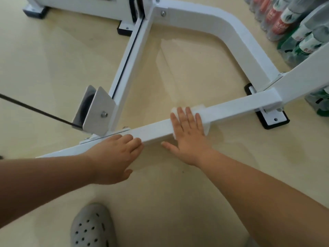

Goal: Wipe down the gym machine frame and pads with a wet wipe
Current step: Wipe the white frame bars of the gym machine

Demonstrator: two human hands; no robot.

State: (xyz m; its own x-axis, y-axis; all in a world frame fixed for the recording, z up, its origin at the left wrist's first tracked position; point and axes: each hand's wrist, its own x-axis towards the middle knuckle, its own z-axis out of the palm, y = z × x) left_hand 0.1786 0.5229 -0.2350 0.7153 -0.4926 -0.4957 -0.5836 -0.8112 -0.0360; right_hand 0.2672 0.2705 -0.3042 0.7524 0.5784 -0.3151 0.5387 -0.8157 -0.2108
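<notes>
Machine frame (210, 29) on the floor (160, 196), both hands on its near crossbar (235, 107)

The right hand (187, 129) lies flat on the wet wipe (200, 107) atop the crossbar, with the left hand (115, 154) on the same bar to its left. A pulley bracket (98, 111) stands behind the left hand, bottles (284, 20) are far right, and a shoe (90, 227) is nearest.

White frame (231, 108), white wipe (199, 108), beige floor (53, 59), grey perforated shoe (91, 227).

Frame (153, 128): white painted metal, smooth, semi-gloss; floor (53, 59) smooth, glossy; clog (90, 227) matt rubbery.
</notes>
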